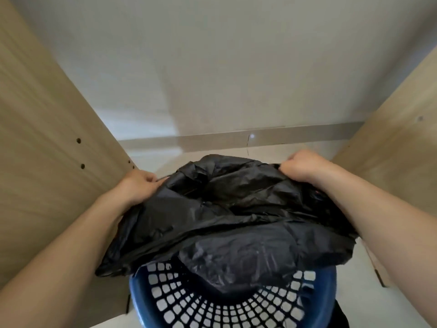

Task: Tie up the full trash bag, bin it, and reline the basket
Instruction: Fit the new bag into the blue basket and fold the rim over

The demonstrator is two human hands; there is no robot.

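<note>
- Our left hand (139, 185) and right hand (305, 166) grip the black trash bag (224, 209) – fingers curled round its rim.
- Bag sits above the blue basket (212, 301).

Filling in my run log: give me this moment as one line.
left hand: grips bag edge | right hand: grips bag edge | black trash bag: spread over blue basket

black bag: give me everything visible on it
The black bag is thin, crinkled, slightly glossy plastic film, spread wide and slack above the blue lattice basket, its lower part dipping inside the rim. The left hand grips its left edge, the right hand bunches its right edge, both pulling outward. The mouth looks open and untied. Contents cannot be seen.
</note>
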